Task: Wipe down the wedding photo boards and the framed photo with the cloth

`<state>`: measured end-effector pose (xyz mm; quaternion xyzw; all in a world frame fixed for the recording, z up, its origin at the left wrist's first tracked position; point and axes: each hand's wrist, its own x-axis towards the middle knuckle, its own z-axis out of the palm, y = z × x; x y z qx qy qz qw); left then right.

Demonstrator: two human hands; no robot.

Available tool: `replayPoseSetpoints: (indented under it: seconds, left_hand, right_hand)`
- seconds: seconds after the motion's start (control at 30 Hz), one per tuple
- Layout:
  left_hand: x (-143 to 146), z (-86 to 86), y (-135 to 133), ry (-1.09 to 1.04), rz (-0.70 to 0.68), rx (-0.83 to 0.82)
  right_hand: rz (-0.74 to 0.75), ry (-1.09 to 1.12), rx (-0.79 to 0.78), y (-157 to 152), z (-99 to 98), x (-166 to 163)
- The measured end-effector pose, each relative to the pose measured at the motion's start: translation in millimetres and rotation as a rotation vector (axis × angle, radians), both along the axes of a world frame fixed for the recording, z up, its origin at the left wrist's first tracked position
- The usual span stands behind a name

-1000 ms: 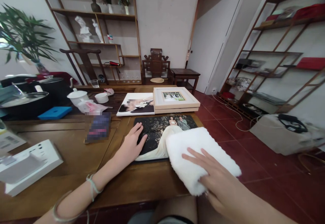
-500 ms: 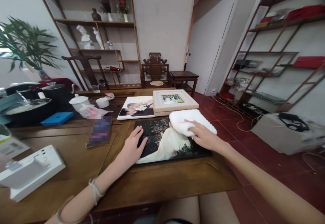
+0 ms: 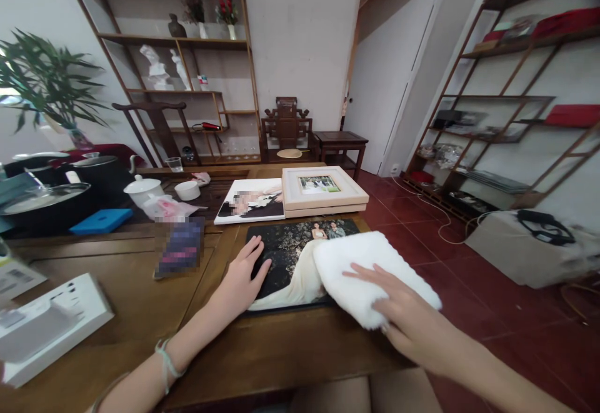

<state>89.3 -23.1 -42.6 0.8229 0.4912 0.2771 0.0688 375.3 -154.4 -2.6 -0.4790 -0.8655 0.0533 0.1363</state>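
A dark wedding photo panel [image 3: 300,269] lies flat on the wooden table in front of me, showing a pale gown against a dark ground. My left hand [image 3: 244,275] rests on its left edge, open with the fingers spread. On the right, my right hand [image 3: 398,307] grips a fluffy white towel [image 3: 370,263]. The towel covers the panel's right half and reaches past its edge; the thumb is mostly hidden.
Beyond the panel lie a white-edged photo [image 3: 250,200] and a wooden picture frame [image 3: 323,191]. To the left are a white box [image 3: 60,332], a blue box [image 3: 102,220], a teapot [image 3: 143,192] and a black pot [image 3: 47,204]. Shelves [image 3: 506,100] stand at right.
My right hand has drawn the towel toward me and slightly right, uncovering the two figures at the panel's top. The left hand stays on the left edge.
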Motion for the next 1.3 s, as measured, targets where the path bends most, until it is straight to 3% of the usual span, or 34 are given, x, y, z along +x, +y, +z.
replayPoseSetpoints:
  seconds: [0.17, 0.27, 0.33, 0.43, 0.57, 0.67, 0.77, 0.9, 1.07, 1.17, 1.3]
  left_hand:
    - [-0.7, 0.5, -0.1, -0.008, -0.006, -0.005]
    - [-0.3, 2.4, -1.5, 0.009, 0.002, -0.018]
    - [0.0, 3.4, -2.5, 0.019, 0.004, -0.027]
    - [0.0, 4.1, -3.3, 0.024, 0.001, -0.044]
    - [-0.9, 4.9, -2.9, 0.007, -0.004, -0.061]
    - [-2.2, 6.3, -2.4, -0.017, -0.029, -0.070]
    - [-3.1, 8.0, -2.4, -0.017, -0.049, -0.065]
    - [-3.3, 9.2, -2.7, 0.018, -0.057, -0.080]
    - [-4.7, 7.5, -2.1, 0.016, -0.068, -0.069]
    - [-5.2, 6.2, -1.9, 0.000, -0.071, -0.059]
    - [-4.5, 6.0, -2.0, -0.003, -0.055, -0.089]
  right_hand:
    - [-0.044, 0.010, 0.069, 75.1, 0.4, -3.1]
    - [-0.067, 0.004, 0.103, 97.0, -3.2, -8.1]
    - [-0.070, -0.011, 0.111, 92.4, -4.8, -13.4]
    - [-0.038, -0.046, 0.092, 60.1, -4.6, -24.0]
    - [0.114, -0.087, 0.025, 4.4, -2.8, -37.8]
    - [0.212, -0.069, 0.030, -14.0, -2.4, -42.1]
    - [0.158, -0.047, 0.035, -0.7, -1.7, -41.8]
    - [0.021, -0.020, 0.066, 50.6, -1.4, -40.0]
    - [-0.044, -0.023, 0.083, 103.3, -1.4, -40.8]
    - [-0.045, -0.030, 0.074, 96.4, -1.5, -46.2]
    - [0.034, -0.059, 0.052, 45.7, -4.7, -60.2]
